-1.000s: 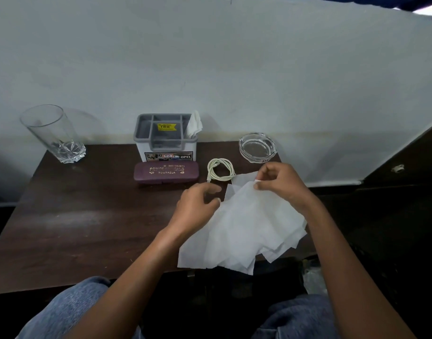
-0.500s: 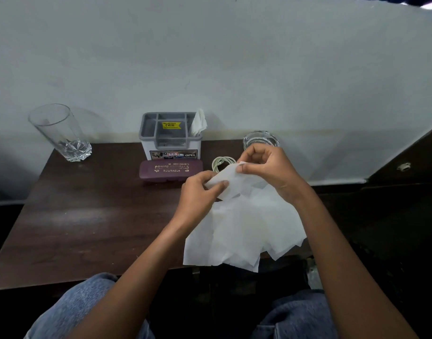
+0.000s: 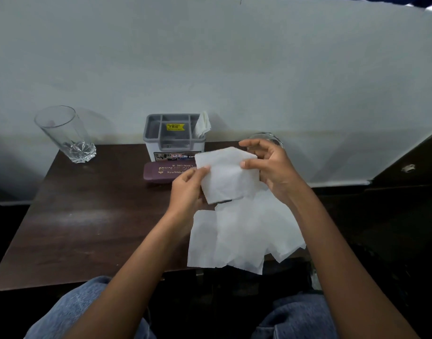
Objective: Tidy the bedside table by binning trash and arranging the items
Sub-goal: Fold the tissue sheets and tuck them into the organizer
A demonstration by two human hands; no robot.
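A white tissue [image 3: 226, 176] is held up over the dark wooden table [image 3: 87, 216]. My left hand [image 3: 188, 189] pinches its left edge and my right hand [image 3: 271, 167] pinches its right edge. Beneath them several more white tissues [image 3: 241, 238] lie spread at the table's front right, hanging over the edge. A grey and white organiser [image 3: 173, 138] stands at the back with a tissue [image 3: 203, 124] stuck in its right slot. A maroon glasses case [image 3: 164, 172] lies in front of it, partly hidden by the held tissue.
A tall clear glass [image 3: 65, 134] stands at the back left corner. A glass ashtray [image 3: 266, 139] sits at the back right, mostly behind my right hand. A pale wall [image 3: 210, 69] runs along the table's back edge. My knees in jeans [image 3: 70, 311] are below the front edge.
Both hands have lifted one tissue off the pile and raised it up and towards the back. It now covers the coiled white cable seen earlier.
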